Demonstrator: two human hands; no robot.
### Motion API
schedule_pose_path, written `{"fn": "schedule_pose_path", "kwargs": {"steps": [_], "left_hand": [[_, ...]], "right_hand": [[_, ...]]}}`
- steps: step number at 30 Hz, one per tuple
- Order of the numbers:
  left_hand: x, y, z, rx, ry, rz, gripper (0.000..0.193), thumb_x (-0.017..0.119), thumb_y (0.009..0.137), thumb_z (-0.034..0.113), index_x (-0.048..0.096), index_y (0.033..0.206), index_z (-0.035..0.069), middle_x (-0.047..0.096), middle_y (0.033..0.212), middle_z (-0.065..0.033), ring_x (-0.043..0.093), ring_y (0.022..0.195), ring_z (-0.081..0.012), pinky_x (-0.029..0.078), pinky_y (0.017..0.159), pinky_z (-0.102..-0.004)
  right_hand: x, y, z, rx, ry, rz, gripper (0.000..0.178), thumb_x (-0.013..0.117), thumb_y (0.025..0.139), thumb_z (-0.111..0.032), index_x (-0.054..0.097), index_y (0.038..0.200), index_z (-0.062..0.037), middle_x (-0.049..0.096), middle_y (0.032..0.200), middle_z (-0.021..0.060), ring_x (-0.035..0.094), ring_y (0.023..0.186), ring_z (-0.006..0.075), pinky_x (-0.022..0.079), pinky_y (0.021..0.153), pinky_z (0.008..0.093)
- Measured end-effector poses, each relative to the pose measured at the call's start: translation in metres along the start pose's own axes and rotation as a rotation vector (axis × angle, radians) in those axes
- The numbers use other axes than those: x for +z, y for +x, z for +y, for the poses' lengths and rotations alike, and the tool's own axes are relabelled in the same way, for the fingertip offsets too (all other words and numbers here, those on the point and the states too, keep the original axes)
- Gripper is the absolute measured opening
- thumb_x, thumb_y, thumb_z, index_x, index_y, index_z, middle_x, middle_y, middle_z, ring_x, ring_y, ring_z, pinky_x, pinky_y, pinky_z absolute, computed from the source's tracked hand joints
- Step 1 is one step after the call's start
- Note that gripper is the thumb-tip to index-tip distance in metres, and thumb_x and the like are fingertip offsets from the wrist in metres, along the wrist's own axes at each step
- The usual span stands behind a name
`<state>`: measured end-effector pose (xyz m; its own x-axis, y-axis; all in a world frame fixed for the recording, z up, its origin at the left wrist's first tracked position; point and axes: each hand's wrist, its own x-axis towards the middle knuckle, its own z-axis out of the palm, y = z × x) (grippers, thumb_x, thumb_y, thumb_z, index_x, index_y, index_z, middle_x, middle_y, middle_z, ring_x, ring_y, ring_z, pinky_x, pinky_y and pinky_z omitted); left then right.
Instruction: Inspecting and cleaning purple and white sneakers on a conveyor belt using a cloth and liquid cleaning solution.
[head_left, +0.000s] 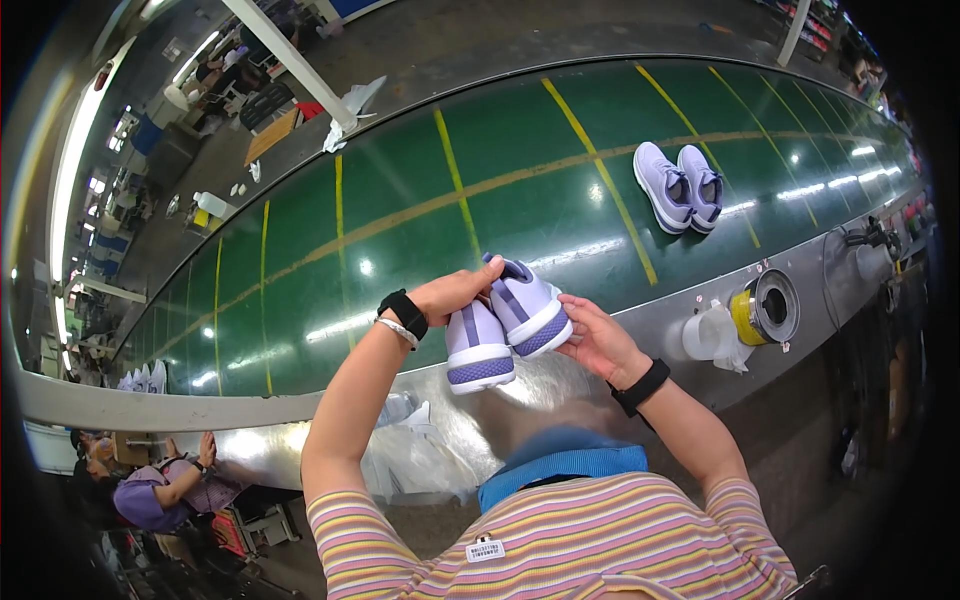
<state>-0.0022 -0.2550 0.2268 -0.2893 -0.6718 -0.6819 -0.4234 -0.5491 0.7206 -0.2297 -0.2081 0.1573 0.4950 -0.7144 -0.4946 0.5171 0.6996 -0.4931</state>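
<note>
A pair of lilac shoes point(505, 322) is held between both hands above the belt's point(400, 200) near edge. The left hand point(452, 292) grips it at ten o'clock; the right hand point(598, 342) is closed on it at four o'clock. Another pair point(678, 186) lies at two o'clock.

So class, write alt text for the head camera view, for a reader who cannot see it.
A person's left hand and right hand hold a pair of lilac shoes, heels toward the camera, over the metal edge of a green conveyor belt with yellow lines. A second lilac pair rests on the belt to the right.
</note>
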Motion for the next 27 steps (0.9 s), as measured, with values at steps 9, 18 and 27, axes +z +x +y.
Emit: {"fn": "schedule_pose_path", "kwargs": {"steps": [9,18,27], "left_hand": [[0.028,-0.011,-0.047,0.177,0.346,-0.013,0.067,0.031,0.088,0.058,0.061,0.096,-0.001,0.058,0.081,-0.0112,0.052,0.078,-0.0159,0.043,0.07,-0.0298],[0.154,-0.035,-0.171,0.421,0.604,0.284,0.034,0.056,0.084,0.028,0.055,0.11,0.006,0.05,0.093,-0.021,0.051,0.083,-0.0329,0.043,0.074,-0.0387],[0.145,-0.026,-0.226,0.119,-0.429,0.731,0.059,0.066,0.071,0.005,0.034,0.12,-0.001,0.045,0.112,-0.0144,0.049,0.096,-0.0201,0.046,0.079,-0.0299]], "right_hand": [[-0.017,-0.012,0.024,0.03,-0.099,0.032,0.038,0.054,0.086,-0.017,0.038,0.12,-0.0089,0.049,0.107,0.0067,0.051,0.099,0.0189,0.045,0.084,0.0373],[-0.084,-0.024,0.109,-0.06,-0.66,0.138,0.067,0.078,0.065,-0.018,0.034,0.115,-0.0064,0.044,0.108,0.0129,0.048,0.096,0.0181,0.044,0.079,0.0302],[-0.094,-0.01,0.129,-0.271,-0.918,0.27,0.056,0.069,0.069,-0.01,0.04,0.117,-0.0016,0.053,0.102,0.0142,0.055,0.093,0.0219,0.044,0.082,0.03]]}}
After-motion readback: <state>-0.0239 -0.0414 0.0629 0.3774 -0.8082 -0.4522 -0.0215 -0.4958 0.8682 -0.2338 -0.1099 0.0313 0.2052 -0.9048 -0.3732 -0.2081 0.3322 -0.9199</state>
